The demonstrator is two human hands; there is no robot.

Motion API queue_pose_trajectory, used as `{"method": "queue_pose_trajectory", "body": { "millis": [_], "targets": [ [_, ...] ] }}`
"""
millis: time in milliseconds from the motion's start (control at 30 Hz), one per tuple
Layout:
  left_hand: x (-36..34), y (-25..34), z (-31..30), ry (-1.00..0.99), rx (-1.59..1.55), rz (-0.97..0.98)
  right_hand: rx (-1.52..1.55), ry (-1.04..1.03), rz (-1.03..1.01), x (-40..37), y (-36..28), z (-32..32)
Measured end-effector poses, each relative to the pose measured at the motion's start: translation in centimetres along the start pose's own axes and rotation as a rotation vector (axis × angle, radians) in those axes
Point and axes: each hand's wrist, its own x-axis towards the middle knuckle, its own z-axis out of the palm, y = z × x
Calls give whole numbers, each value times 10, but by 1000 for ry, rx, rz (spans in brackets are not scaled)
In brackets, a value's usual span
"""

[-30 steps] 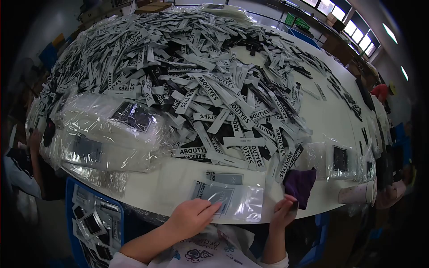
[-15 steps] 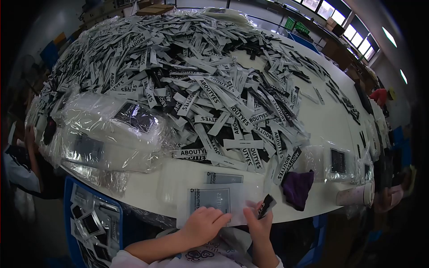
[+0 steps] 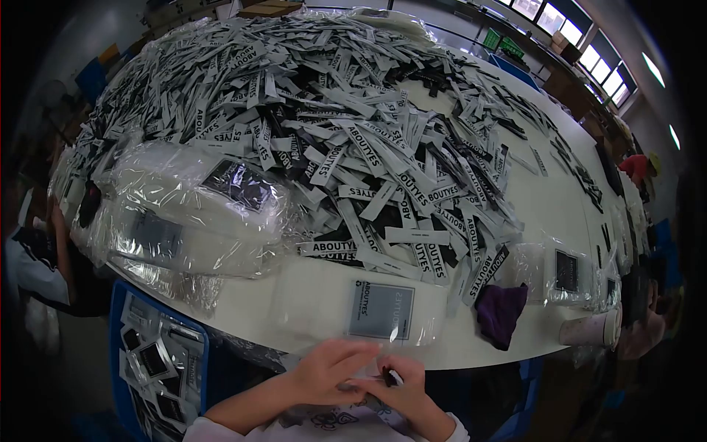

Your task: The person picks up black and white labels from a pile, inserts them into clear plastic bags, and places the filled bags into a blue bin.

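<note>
My left hand [image 3: 331, 374] is at the table's near edge, its fingers stretched toward my right hand and slightly blurred. My right hand [image 3: 403, 384] is closed on a small dark strip [image 3: 391, 376] with a pale edge; most of it is hidden in the fingers. Both hands are close together in front of my chest, fingertips nearly meeting. Just beyond them a clear plastic bag [image 3: 381, 309] with a grey printed panel lies flat on the white table [image 3: 309, 295]. Farther back spreads a big heap of black and white printed strips [image 3: 353, 155].
Clear-wrapped packs of bags [image 3: 191, 214] stand at the left, another pack [image 3: 563, 271] at the right. A purple cloth [image 3: 501, 315] and a cup [image 3: 591, 329] sit near the right edge. Below left, a blue crate [image 3: 116, 346] holds packaged items. A person [image 3: 44, 258] is at the far left.
Both hands have drawn back toward my chest and closer together. The upper bag with the grey panel has left the table, uncovering the one beneath. The dark strip moved along in my right hand.
</note>
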Motion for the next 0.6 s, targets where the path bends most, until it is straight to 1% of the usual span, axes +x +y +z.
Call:
{"method": "queue_pose_trajectory", "body": {
  "millis": [33,67,100,133,167,233,267,300,367,400,433,467,500,533,567,600],
  "targets": [
    [1,-2,-5,35,-17,-29,62,-35,26,3,1,-1],
    [2,-2,-9,70,-36,-62,62,-44,27,7,-1,-3],
    [4,-2,-11,71,-38,-70,131,-42,45,11,-6,-5],
    [6,-2,-15,34,13,-30,199,-37,63,11,-9,-6],
    [6,-1,-16,-1,63,14,199,-38,67,11,-5,-7],
    [4,-3,-13,-8,93,-6,-76,-41,181,14,11,-11],
    [4,-4,-13,-15,128,-22,-111,-43,42,16,13,-14],
    [6,-2,-14,-12,129,-21,-113,-45,40,16,12,-15],
    [10,5,-14,117,146,-97,303,213,-132,12,10,-16],
    [10,5,-13,116,142,-98,856,304,-251,10,15,-15],
    [11,3,-11,62,246,-124,852,305,-251,16,1,-11],
    [12,1,-9,10,353,-149,897,470,-336,26,-21,-4],
    [14,1,-4,14,352,-147,940,637,-422,33,-34,1],
    [14,3,1,90,303,-107,760,477,-425,31,-32,3],
    [14,3,4,164,254,-66,526,294,-316,26,-27,4],
    [15,1,3,165,257,-64,291,111,-209,24,-22,3]
  ]
}}
